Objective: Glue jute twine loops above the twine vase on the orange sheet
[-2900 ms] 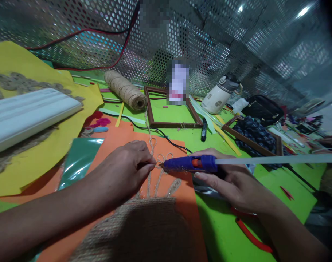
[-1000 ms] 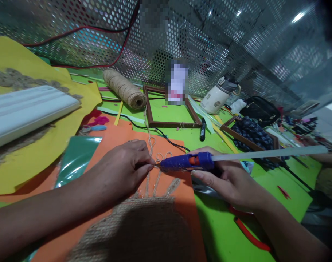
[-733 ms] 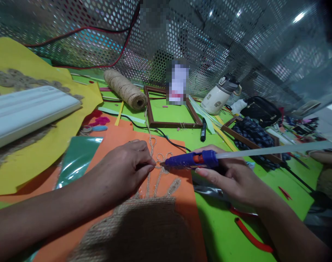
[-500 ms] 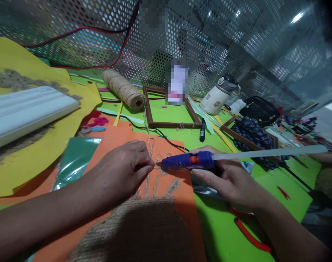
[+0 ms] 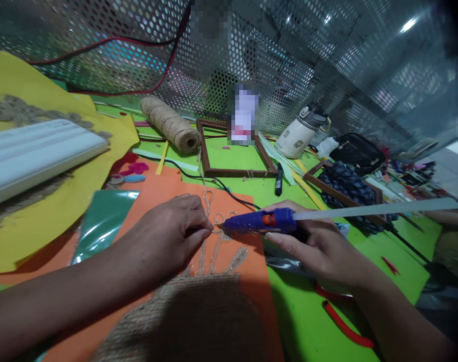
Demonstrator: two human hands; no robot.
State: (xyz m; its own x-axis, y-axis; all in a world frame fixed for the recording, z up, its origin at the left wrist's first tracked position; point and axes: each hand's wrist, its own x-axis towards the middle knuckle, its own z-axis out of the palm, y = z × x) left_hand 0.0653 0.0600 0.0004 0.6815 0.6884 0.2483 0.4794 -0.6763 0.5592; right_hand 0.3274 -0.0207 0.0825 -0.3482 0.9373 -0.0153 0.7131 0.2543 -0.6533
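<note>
My right hand (image 5: 315, 246) grips a blue hot glue gun (image 5: 259, 221), with a long translucent glue stick (image 5: 375, 208) jutting from its back. Its nozzle touches or nearly touches a twine flower outline (image 5: 221, 218) on the orange sheet (image 5: 247, 286). Close to the nozzle, my left hand (image 5: 183, 226) is pinched at the twine (image 5: 207, 201); the fingertips hide exactly what is between them. Below lies a vase-like shape covered in rows of twine (image 5: 183, 311), with twine stems and a leaf (image 5: 239, 259) rising from it.
A twine roll (image 5: 170, 123) and a brown frame (image 5: 236, 172) lie behind my hands. Farther right are a black marker (image 5: 279, 180), a white bottle (image 5: 300, 133) and a dark patterned cloth (image 5: 345, 186). Red-handled tool (image 5: 345, 327) near my right forearm. Green foil sheet (image 5: 104, 221) at left.
Almost nothing differs. The glue gun's nozzle stays by the flower outline and both hands keep their place, with only a very slight shift of the gun.
</note>
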